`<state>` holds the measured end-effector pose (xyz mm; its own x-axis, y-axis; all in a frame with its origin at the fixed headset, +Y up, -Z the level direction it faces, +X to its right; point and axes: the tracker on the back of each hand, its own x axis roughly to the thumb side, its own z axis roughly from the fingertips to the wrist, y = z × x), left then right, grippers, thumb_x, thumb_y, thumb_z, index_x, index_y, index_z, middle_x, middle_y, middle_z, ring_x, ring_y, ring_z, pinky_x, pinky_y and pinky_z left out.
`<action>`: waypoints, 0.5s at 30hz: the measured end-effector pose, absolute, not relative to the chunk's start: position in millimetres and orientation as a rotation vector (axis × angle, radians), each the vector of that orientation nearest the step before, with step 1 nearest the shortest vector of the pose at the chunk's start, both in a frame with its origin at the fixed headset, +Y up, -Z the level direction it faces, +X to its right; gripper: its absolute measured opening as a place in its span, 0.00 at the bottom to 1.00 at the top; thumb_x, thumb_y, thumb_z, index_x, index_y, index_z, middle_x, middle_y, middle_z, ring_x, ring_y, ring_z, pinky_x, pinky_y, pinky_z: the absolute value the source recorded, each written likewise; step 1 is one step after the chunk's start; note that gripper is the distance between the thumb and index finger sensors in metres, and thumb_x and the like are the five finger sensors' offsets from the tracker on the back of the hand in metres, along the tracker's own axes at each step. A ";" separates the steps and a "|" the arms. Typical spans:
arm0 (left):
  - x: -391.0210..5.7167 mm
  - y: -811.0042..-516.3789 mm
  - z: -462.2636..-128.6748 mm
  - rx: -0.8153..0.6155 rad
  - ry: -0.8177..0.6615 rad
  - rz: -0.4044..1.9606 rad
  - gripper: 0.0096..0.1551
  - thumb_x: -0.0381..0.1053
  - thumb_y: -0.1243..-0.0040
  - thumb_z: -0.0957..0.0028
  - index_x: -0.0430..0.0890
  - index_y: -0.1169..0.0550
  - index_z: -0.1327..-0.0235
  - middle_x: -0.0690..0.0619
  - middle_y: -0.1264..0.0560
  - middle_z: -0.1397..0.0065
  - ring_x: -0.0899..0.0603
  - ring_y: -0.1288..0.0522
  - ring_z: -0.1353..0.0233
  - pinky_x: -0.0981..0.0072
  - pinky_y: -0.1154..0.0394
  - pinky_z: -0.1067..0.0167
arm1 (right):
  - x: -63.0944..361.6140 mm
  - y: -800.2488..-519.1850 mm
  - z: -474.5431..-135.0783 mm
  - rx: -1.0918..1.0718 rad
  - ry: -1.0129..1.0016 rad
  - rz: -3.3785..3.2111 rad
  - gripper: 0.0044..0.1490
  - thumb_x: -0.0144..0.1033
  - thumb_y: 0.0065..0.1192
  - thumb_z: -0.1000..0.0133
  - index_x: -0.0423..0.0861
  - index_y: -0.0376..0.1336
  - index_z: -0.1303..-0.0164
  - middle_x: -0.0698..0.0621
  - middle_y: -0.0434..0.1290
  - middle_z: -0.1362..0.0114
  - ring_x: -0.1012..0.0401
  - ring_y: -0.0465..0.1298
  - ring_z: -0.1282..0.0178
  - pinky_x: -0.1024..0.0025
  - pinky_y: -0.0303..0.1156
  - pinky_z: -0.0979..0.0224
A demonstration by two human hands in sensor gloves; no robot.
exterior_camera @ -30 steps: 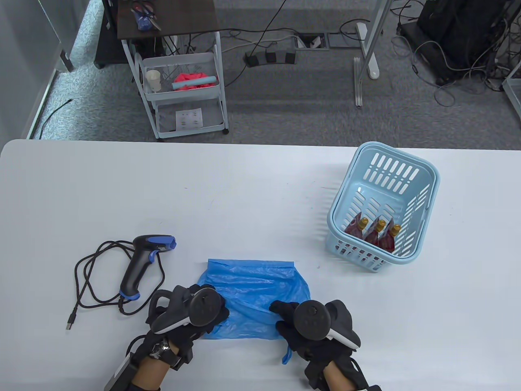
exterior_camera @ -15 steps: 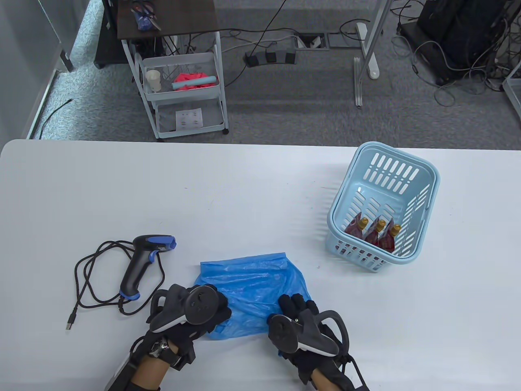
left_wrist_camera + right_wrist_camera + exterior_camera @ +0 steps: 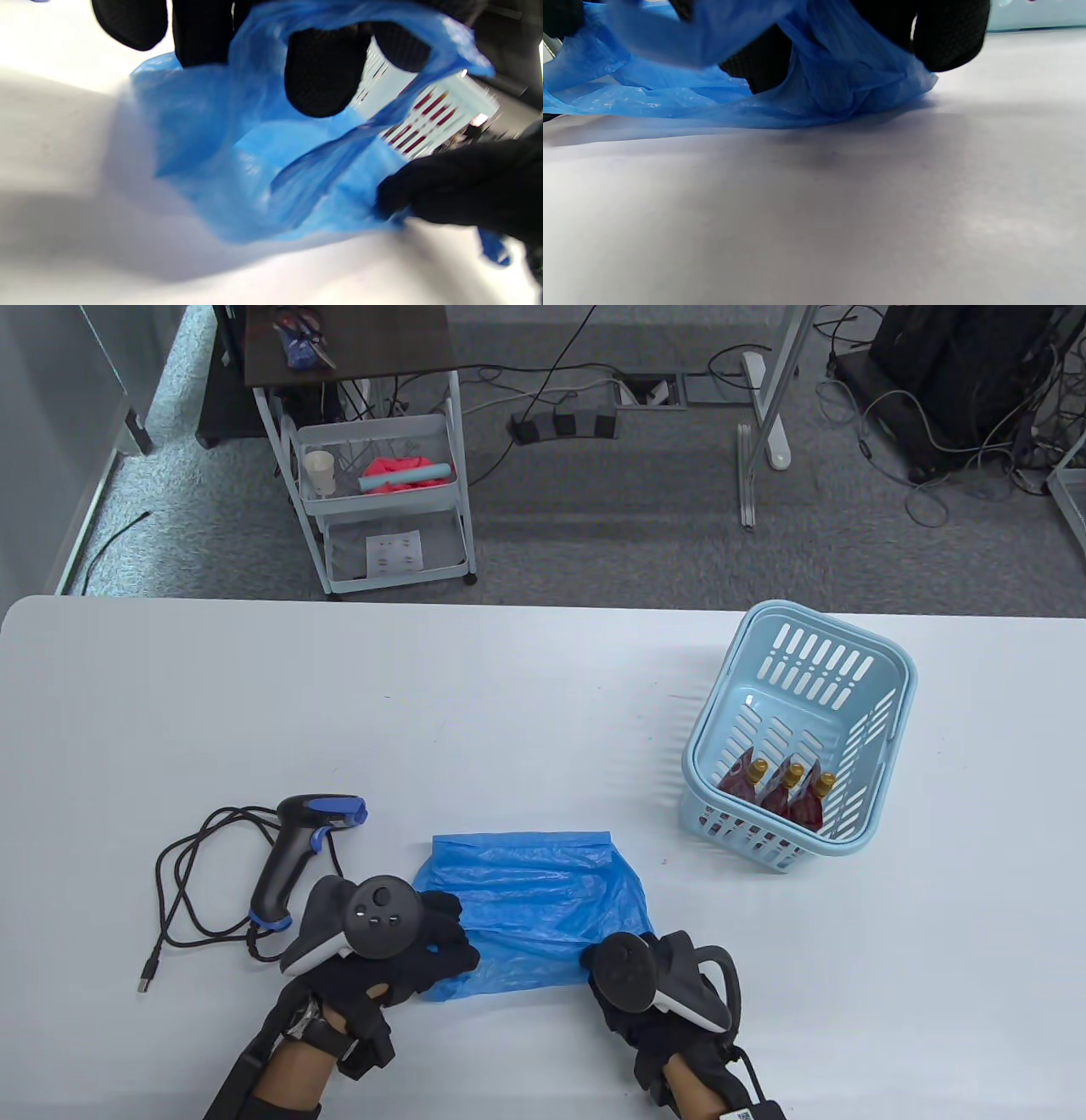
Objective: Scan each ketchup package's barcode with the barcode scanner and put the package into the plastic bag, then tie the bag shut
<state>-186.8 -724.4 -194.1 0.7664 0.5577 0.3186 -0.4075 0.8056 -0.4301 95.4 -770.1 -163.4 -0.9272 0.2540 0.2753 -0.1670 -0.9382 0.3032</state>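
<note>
A blue plastic bag [image 3: 534,908] lies on the white table near the front edge. My left hand [image 3: 428,946] grips the bag's near left corner, and the left wrist view shows its fingers [image 3: 324,70] curled into the blue film [image 3: 237,169] with the mouth pulled apart. My right hand [image 3: 619,976] holds the near right corner; blue film [image 3: 814,84] wraps around its fingers [image 3: 950,38] in the right wrist view. Three red ketchup packages [image 3: 785,797] with gold caps stand in the light blue basket [image 3: 891,746]. The black and blue barcode scanner [image 3: 297,857] lies left of the bag.
The scanner's black cable [image 3: 191,891] loops on the table to the left, ending in a USB plug [image 3: 148,976]. Beyond the table's far edge stands a white trolley [image 3: 382,492] on the carpet.
The bag's far edge lifted and crumpled half a second ago and now lies flat again. My right hand shifted back toward the front edge; my left hand rolled so its tracker faces up.
</note>
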 end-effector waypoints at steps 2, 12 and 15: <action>-190.7 -718.9 -195.0 -0.362 -0.459 0.562 0.28 0.69 0.39 0.53 0.49 0.09 0.62 0.51 0.24 0.25 0.33 0.24 0.26 0.39 0.28 0.33 | 94.8 -770.7 -163.6 0.452 0.382 2.866 0.24 0.41 0.62 0.42 0.46 0.70 0.37 0.43 0.74 0.30 0.44 0.72 0.32 0.42 0.65 0.28; -146.5 -696.2 -167.7 -0.220 -0.588 0.293 0.26 0.66 0.35 0.54 0.53 0.13 0.51 0.49 0.32 0.18 0.31 0.33 0.19 0.34 0.34 0.27 | 91.9 -770.5 -163.6 0.473 0.342 2.888 0.22 0.41 0.65 0.43 0.46 0.72 0.41 0.44 0.76 0.33 0.46 0.75 0.34 0.43 0.67 0.29; -120.7 -714.0 -159.2 -0.238 -0.611 0.106 0.26 0.65 0.37 0.53 0.55 0.13 0.47 0.47 0.38 0.15 0.29 0.40 0.16 0.32 0.38 0.25 | 91.3 -770.4 -163.1 0.482 0.341 2.889 0.22 0.41 0.65 0.43 0.46 0.72 0.41 0.44 0.77 0.34 0.46 0.75 0.35 0.43 0.67 0.30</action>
<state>-120.7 -714.0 -159.2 0.8148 0.1684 0.5547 -0.0284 0.9673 -0.2519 91.3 -770.4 -163.1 -0.9285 0.2257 0.2948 -0.1508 -0.9548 0.2562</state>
